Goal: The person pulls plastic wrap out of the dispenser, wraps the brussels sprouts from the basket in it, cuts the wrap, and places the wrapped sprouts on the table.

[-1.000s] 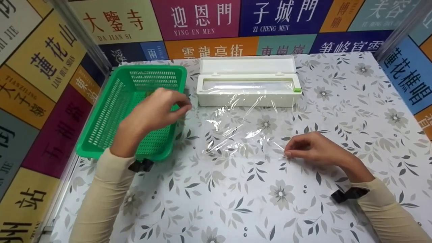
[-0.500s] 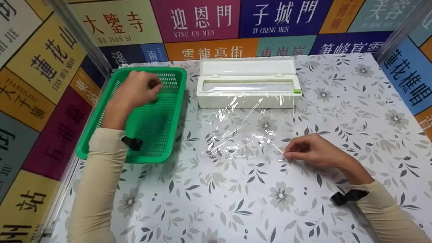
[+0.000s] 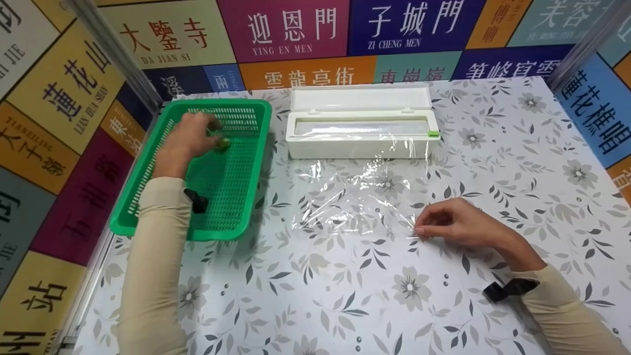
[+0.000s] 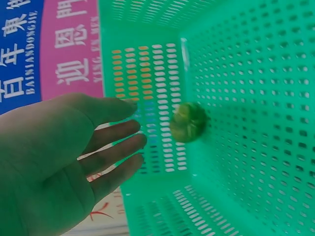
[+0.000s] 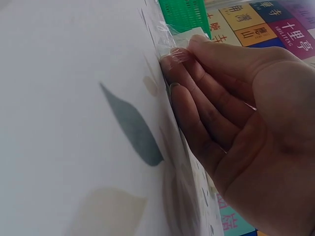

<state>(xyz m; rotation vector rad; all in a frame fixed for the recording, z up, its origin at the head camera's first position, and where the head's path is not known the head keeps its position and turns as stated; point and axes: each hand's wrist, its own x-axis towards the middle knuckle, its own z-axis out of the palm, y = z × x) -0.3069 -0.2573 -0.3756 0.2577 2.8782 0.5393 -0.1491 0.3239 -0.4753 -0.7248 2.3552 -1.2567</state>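
Note:
My left hand [image 3: 190,134] reaches into the green plastic basket [image 3: 249,214]. In the left wrist view its fingers [image 4: 123,142] are extended and hold nothing. A small, lobed, round green vegetable [image 4: 188,122] lies in the basket just beyond the fingertips, its exact kind unclear. My right hand [image 3: 456,222] pinches a corner of the cling film [image 3: 355,202] between thumb and fingers, low over the table. The film runs from the white cling film dispenser [image 3: 362,148] toward me. In the right wrist view the film [image 5: 179,55] bunches at the fingertips.
Behind its body, the dispenser's lid [image 3: 362,98] stands raised, and a green slider [image 3: 433,133] sits at its right end. Patterned panels [image 3: 296,29] wall in the back and sides. A floral cloth [image 3: 315,281] covers the table.
My left hand has moved left from the basket's right rim to inside it, then lowered toward the vegetable, which is now in sight. The right hand stays nearly still, pinching the film.

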